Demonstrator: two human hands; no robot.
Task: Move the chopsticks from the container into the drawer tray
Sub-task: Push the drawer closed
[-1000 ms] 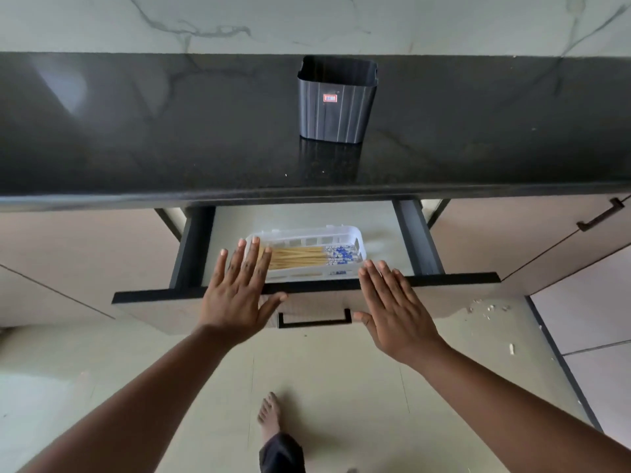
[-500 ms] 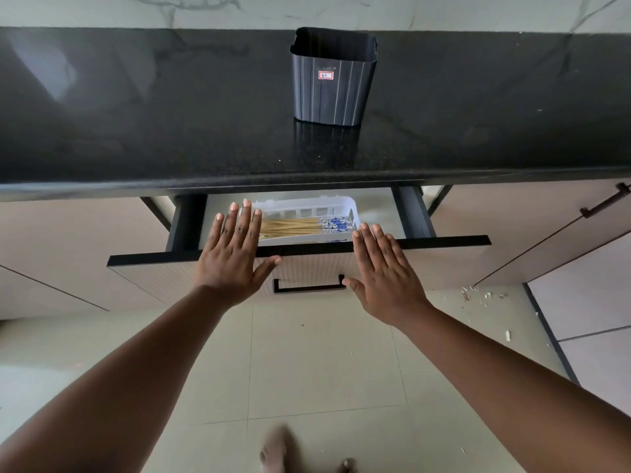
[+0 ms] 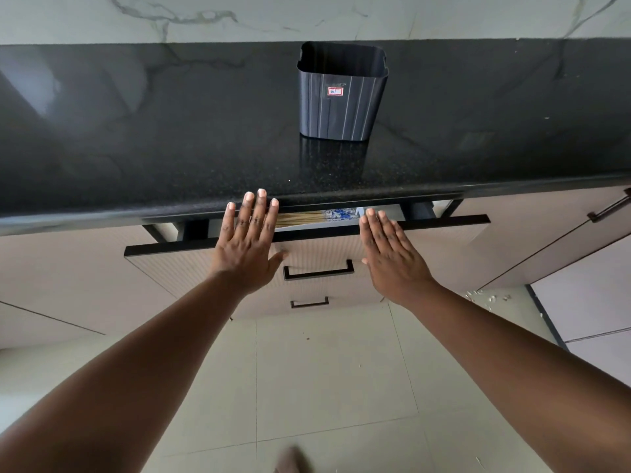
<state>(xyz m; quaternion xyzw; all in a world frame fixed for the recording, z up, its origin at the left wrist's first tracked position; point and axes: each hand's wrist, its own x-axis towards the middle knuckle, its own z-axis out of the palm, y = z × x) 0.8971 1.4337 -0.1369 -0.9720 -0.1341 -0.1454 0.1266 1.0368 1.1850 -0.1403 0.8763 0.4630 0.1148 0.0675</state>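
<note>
The dark ribbed container [image 3: 342, 93] stands upright on the black countertop [image 3: 136, 138], and nothing shows above its rim. Below it the drawer [image 3: 444, 233] is open only by a narrow gap. Through that gap I see wooden chopsticks [image 3: 304, 218] with blue-patterned ends lying in the white tray [image 3: 358, 213], mostly hidden under the counter edge. My left hand [image 3: 247, 247] and my right hand [image 3: 392, 254] lie flat against the drawer front, fingers spread, on either side of the black handle [image 3: 319, 273]. Neither hand holds anything.
A second drawer handle [image 3: 309, 303] sits lower down. Beige cabinet fronts flank the drawer, with another handle [image 3: 611, 208] at the right. Small white debris [image 3: 485, 297] lies on the pale tiled floor. A marble wall rises behind the counter.
The drawer has slid inward under both flat hands, from about half open to a narrow gap. The tray and chopsticks are now mostly hidden beneath the counter.
</note>
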